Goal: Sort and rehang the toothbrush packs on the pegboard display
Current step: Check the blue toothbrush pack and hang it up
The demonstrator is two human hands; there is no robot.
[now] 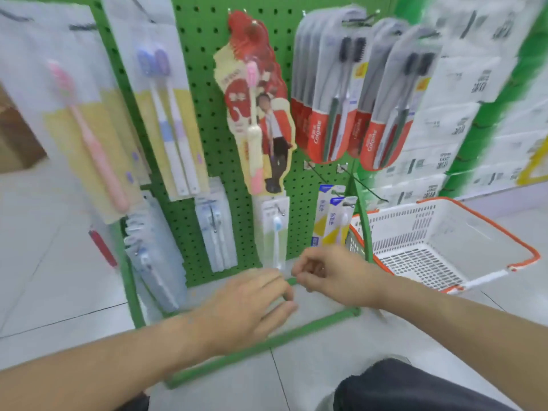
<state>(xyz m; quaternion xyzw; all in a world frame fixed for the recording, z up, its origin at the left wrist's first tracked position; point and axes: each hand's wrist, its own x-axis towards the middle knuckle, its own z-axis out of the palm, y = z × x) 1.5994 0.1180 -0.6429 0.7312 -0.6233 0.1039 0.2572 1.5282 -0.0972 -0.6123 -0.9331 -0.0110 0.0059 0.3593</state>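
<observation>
Working at the bottom edge of the green pegboard [207, 84], both hands sit low beside the clear single-brush pack [275, 232] on its bottom-row hook. The left hand [246, 304] lies with fingers loosely extended, holding nothing visible. The right hand [329, 269] has curled fingertips; whether they pinch anything cannot be told. Steady the pack's lower edge before lifting it off. The white basket [444, 221] stands near the board's right edge.

A white basket [439, 232] with orange rim sits on grey floor tiles [44, 262].
</observation>
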